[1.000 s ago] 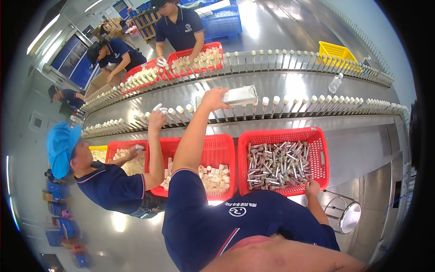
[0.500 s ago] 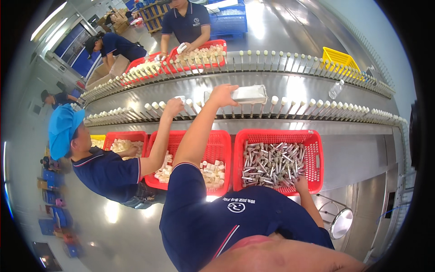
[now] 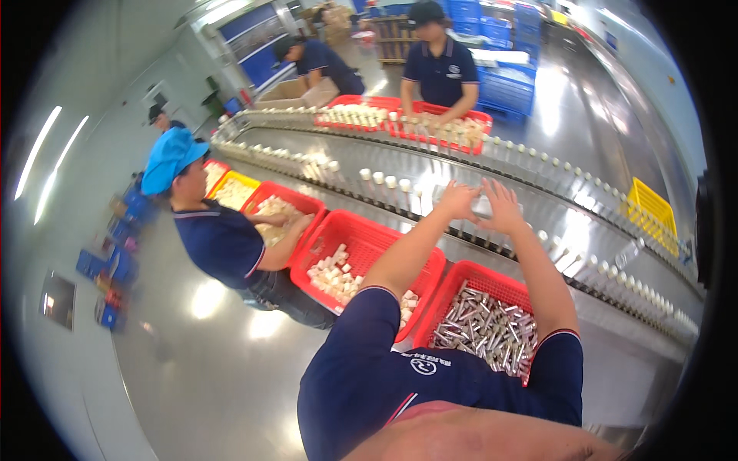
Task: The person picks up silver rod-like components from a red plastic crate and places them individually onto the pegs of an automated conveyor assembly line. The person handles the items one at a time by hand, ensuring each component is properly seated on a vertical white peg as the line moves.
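My left hand (image 3: 459, 202) and my right hand (image 3: 501, 207) are side by side over the near row of the conveyor, fingers stretched and spread. Between and under them shows part of a pale, silvery box-like block (image 3: 483, 206), mostly covered by the hands. I cannot tell how firmly either hand touches it. White cylindrical caps (image 3: 390, 183) stand on upright pins along the row to the left of my hands. Below my arms a red basket (image 3: 492, 269) holds many short silver metal tubes (image 3: 484, 326). To its left is a red basket (image 3: 377, 224) with loose white caps (image 3: 336, 273).
A co-worker in a blue cap (image 3: 171, 157) stands at left, reaching into another red basket (image 3: 288, 192). Across the conveyor a person (image 3: 440, 69) works over red baskets. A clear bottle (image 3: 629, 253) lies between the rows, and a yellow basket (image 3: 652, 211) sits at far right.
My right hand has come up from the basket of metal tubes to the conveyor, beside my left hand. The co-worker's arm has drawn back from the row. My view has turned and tilted.
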